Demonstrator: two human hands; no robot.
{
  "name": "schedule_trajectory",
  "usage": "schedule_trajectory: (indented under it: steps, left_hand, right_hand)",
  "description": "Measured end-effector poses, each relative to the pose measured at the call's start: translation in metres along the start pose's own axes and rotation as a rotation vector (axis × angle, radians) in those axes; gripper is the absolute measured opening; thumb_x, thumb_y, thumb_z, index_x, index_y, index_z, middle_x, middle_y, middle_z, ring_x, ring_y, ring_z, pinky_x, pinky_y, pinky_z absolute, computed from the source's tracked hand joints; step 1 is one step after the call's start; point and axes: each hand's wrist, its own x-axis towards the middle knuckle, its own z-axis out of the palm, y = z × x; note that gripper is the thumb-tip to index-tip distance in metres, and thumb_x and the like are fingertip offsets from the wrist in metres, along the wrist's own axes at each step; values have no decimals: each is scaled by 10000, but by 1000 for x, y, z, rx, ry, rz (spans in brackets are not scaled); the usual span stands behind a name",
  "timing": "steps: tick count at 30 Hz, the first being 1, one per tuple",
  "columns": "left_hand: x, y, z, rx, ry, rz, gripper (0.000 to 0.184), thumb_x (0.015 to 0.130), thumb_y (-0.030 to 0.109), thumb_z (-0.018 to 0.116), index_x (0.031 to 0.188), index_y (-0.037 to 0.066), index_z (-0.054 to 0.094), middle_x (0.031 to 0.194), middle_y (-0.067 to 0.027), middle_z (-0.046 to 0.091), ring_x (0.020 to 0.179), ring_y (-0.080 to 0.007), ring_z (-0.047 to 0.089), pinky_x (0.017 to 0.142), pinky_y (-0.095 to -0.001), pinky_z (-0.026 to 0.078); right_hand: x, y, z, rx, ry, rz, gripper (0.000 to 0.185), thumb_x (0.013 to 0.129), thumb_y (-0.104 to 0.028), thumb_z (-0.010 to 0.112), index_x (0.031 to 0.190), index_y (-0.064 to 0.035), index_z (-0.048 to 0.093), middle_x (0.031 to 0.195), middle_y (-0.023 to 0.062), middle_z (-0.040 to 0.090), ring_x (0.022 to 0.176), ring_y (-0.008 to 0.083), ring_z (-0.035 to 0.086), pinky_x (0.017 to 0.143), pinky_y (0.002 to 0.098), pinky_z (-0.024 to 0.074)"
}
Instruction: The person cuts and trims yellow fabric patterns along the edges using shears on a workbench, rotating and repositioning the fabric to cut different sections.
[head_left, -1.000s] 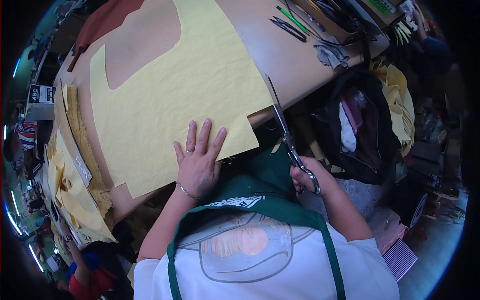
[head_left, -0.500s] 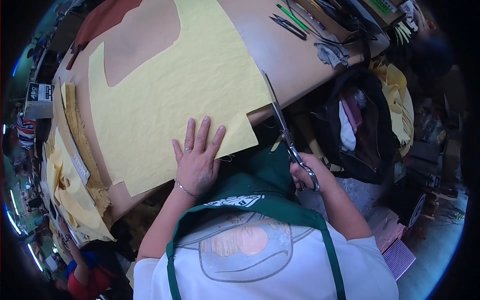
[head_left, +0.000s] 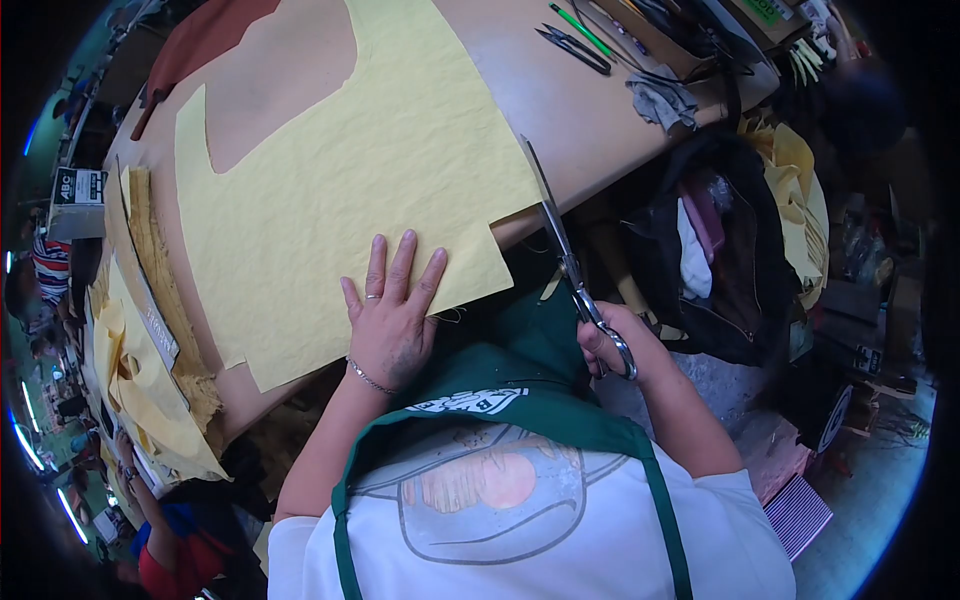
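Found 1 sheet of yellow cloth (head_left: pixel 330 180), spread flat on 1 table (head_left: pixel 280 60), with 1 step-shaped notch in its near right corner. All places taken from this cloth. Counted 2 hands at work.

Noted on its near edge: the left hand (head_left: pixel 390 325), palm down, 4 fingers straight and spread wide, resting on the cloth, gripping nothing. Worn there: 1 ring (head_left: pixel 371 296), 1 bracelet (head_left: pixel 370 378).

Noted right of its near edge: the right hand (head_left: pixel 612 338), curled closed round the handles of 1 pair of scissors (head_left: pixel 562 240), with blades pointing away past the right corner. Unable to tell whether any cloth between the blades.

Counted beyond its right edge, on the table: 1 green pen (head_left: pixel 582 30), 1 pair of snips (head_left: pixel 573 50) just beside, 1 grey rag (head_left: pixel 662 100).

Farther right, off the table: 1 black bag (head_left: pixel 655 250), open. Beyond its far left edge: 1 rust-brown cloth (head_left: pixel 205 40). Left of it: yellow scraps (head_left: pixel 140 400), too overlapped to count.
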Motion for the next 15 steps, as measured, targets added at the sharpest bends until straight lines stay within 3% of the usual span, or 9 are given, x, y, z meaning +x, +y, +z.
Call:
schedule_trajectory:
  steps: [15]
  left_hand:
    - [0, 0, 0, 7, 1, 3, 660, 687, 47, 472, 1300, 248, 333, 1410, -54, 164, 1307, -308, 87, 931, -647, 120]
  right_hand:
    - [-6, 1, 6, -39, 88, 11, 648, 608, -691, 550, 657, -50, 468, 515, 0, 455, 430, 78, 489, 401, 215, 416]
